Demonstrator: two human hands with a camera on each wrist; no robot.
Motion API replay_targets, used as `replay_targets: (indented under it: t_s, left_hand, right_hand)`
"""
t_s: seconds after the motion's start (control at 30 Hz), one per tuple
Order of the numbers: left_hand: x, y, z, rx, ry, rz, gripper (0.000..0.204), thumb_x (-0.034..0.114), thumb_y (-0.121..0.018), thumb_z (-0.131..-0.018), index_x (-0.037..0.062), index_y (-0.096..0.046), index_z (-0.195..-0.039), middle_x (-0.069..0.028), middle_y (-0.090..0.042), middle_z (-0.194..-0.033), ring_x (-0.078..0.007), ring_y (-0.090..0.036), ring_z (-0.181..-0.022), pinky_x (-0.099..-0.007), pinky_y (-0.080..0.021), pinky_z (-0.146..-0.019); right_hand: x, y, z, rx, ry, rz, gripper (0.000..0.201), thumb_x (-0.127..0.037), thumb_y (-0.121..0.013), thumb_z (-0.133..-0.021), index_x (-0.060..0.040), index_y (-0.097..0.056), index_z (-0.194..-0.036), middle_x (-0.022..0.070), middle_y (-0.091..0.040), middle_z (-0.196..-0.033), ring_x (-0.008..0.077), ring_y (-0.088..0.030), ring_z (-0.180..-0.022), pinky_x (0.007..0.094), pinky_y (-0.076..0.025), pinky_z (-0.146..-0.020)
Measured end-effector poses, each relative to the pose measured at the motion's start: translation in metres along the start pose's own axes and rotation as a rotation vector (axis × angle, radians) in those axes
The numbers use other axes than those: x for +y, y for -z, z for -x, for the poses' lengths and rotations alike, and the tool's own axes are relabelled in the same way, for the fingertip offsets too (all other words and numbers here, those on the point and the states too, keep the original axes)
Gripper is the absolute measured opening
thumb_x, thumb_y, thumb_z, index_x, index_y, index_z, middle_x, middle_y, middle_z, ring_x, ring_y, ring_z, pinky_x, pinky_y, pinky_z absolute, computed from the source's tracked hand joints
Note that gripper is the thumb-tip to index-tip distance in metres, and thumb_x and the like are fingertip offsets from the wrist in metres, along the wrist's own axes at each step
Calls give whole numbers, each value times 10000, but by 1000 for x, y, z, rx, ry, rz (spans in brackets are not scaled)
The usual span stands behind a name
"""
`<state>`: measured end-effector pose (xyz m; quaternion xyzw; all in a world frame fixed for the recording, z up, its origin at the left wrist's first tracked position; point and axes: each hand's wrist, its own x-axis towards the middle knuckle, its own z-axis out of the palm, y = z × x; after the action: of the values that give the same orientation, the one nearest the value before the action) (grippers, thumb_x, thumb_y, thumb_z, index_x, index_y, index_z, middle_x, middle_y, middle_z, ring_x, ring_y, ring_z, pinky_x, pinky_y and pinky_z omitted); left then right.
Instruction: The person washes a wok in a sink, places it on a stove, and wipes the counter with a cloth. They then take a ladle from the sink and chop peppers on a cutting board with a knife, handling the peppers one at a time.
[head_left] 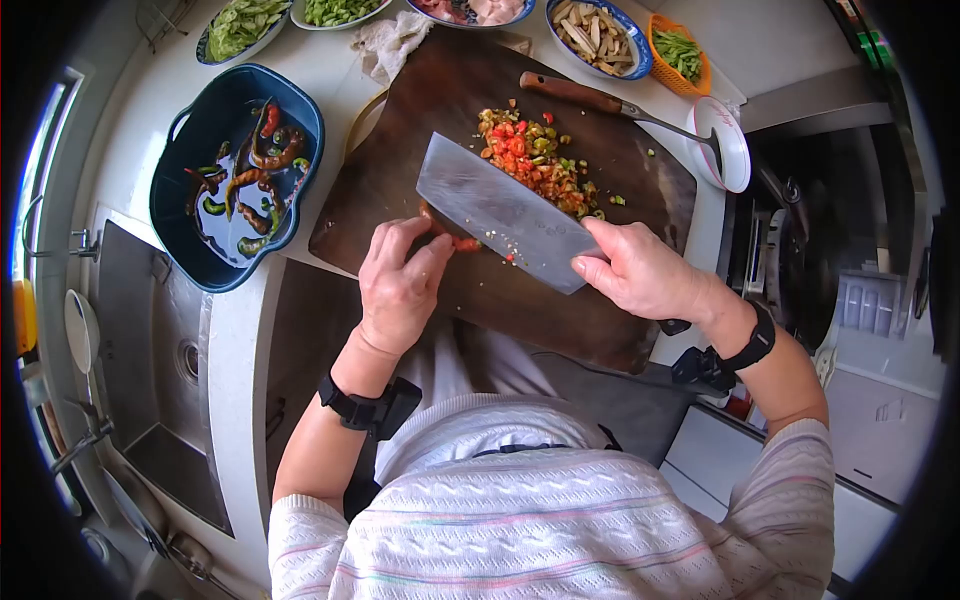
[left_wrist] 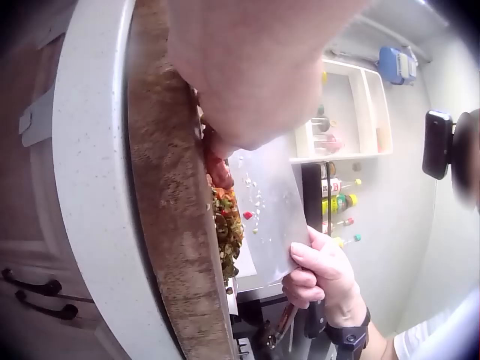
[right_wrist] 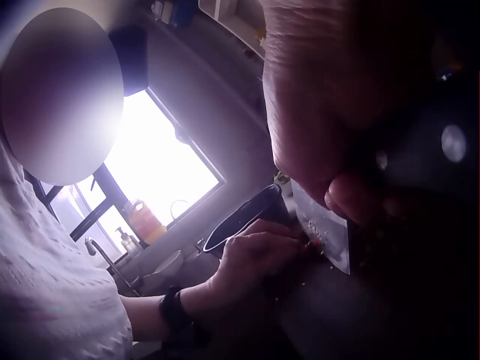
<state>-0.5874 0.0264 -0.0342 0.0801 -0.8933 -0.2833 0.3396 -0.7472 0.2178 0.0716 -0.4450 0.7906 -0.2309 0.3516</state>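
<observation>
My right hand (head_left: 640,270) grips a broad cleaver (head_left: 500,212) at the handle end, thumb and finger pinching the blade. Bits of chopped pepper and seeds stick to the blade's face. With curled fingertips, my left hand (head_left: 398,275) holds a red chili pepper (head_left: 466,244) down on the wooden chopping board (head_left: 390,170), close beside the blade. Beyond the cleaver lies a heap of chopped red and green peppers (head_left: 530,150). In the left wrist view, the right hand (left_wrist: 324,270) shows at the cleaver's far end, and the left hand partly covers the pepper.
A dark blue basin (head_left: 307,100) with whole peppers in water stands left of the board. A wooden-handled spatula (head_left: 575,93) reaches from the board to a white bowl (head_left: 737,150). Plates of cut food and an orange basket (head_left: 705,78) line the back. The sink (head_left: 150,300) is at left.
</observation>
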Motion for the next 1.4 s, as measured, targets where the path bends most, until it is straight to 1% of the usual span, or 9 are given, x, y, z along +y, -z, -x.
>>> replay_targets:
  t_s: [0.23, 0.3, 0.53, 0.63, 0.7, 0.83, 1.07, 1.23, 1.4]
  left_hand:
    - [0, -1, 0, 20, -25, -24, 180, -1, -745, -661, 58, -679, -817, -98, -608, -880, -286, -598, -819, -345, -500, -684]
    - [-1, -2, 1, 23, -30, -25, 178, 0, -745, -662, 57, -678, -816, -98, -608, -880, -287, -597, -820, -346, -501, -685]
    - [-3, -3, 2, 23, -29, -14, 188, -6, -742, -659, 53, -678, -825, -101, -606, -878, -291, -595, -821, -351, -505, -686]
    - [-3, -2, 2, 17, -28, -10, 191, -9, -739, -655, 48, -676, -825, -102, -607, -877, -289, -596, -821, -350, -506, -686]
    - [-4, -3, 3, 8, -23, -2, 192, -12, -738, -652, 43, -675, -825, -101, -608, -876, -287, -596, -822, -348, -506, -687]
    - [-8, -7, 3, 35, -57, 22, 288, -40, -709, -575, 47, -665, -847, -83, -584, -902, -266, -583, -824, -346, -498, -684]
    - [-4, -1, 0, 2, -63, 20, 210, -25, -721, -664, 38, -673, -858, -94, -607, -887, -283, -591, -831, -345, -504, -693]
    - [0, 9, -3, -92, -16, 36, 257, -35, -706, -672, 40, -671, -915, -106, -603, -961, -292, -587, -861, -358, -499, -718]
    - [-14, 80, -26, -106, 42, -69, 173, -45, -678, -700, 37, -682, -853, -109, -618, -898, -287, -611, -819, -347, -503, -691]
  right_hand:
    - [3, 13, -13, -113, -36, -24, 225, -157, -569, -868, 33, -464, -809, 209, -556, -655, 360, -562, -601, 403, -435, -567]
    - [-5, 18, -16, -189, -193, -91, 230, -168, -575, -869, 39, -486, -825, 187, -567, -657, 294, -575, -598, 382, -447, -580]
    - [-9, 13, -23, -230, -290, -207, 233, -176, -577, -874, 51, -522, -884, 175, -599, -698, 248, -595, -635, 361, -463, -608]
    - [-5, 7, -26, -252, -320, -202, 231, -168, -574, -871, 55, -529, -909, 189, -610, -728, 278, -615, -674, 365, -472, -631]
    - [2, -2, -26, -158, -132, -153, 215, -149, -567, -865, 58, -512, -876, 229, -609, -732, 360, -626, -706, 415, -477, -638]
    - [-2, -29, -26, -67, -88, -7, 216, -138, -559, -858, 48, -466, -801, 283, -576, -693, 451, -591, -728, 504, -458, -629]
    - [1, -37, -11, 98, 17, -15, 215, -125, -564, -869, 32, -439, -792, 228, -561, -609, 430, -581, -609, 461, -438, -535]
    - [7, -20, 18, 273, -77, -53, 223, -123, -574, -868, 33, -432, -795, 242, -535, -594, 437, -561, -590, 453, -408, -498]
    - [15, -37, 21, 287, -112, 59, 214, -112, -571, -862, 38, -430, -806, 254, -542, -613, 442, -567, -619, 474, -420, -529]
